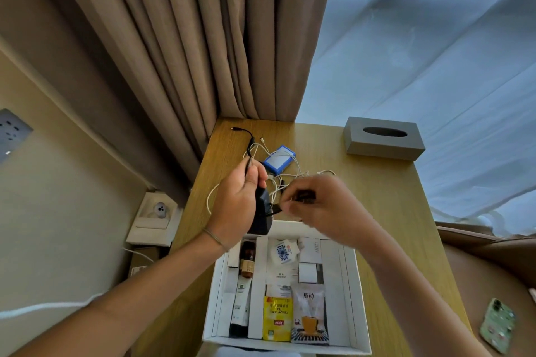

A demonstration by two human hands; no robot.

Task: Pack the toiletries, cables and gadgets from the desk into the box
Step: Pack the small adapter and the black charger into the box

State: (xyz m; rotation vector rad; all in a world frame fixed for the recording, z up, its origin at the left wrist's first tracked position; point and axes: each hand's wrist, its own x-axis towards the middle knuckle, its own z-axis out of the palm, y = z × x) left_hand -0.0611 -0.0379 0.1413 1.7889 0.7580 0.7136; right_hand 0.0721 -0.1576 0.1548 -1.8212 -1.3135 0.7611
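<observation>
While both hands, left (242,197) gripping the black adapter (261,211) and right (314,206) pinching its cord (274,211), work above the box (358,293), loose loops may snag.

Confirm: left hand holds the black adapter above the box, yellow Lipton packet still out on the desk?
Not quite. The head view shows the Lipton packet already inside the box, not on the desk. The left hand does hold the black adapter above the box.

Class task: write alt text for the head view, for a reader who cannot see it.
Above an open white box of toiletries and tea sachets, the left hand grips a black adapter while the right hand pinches its black cable. Loose white cables remain on the desk.
</observation>
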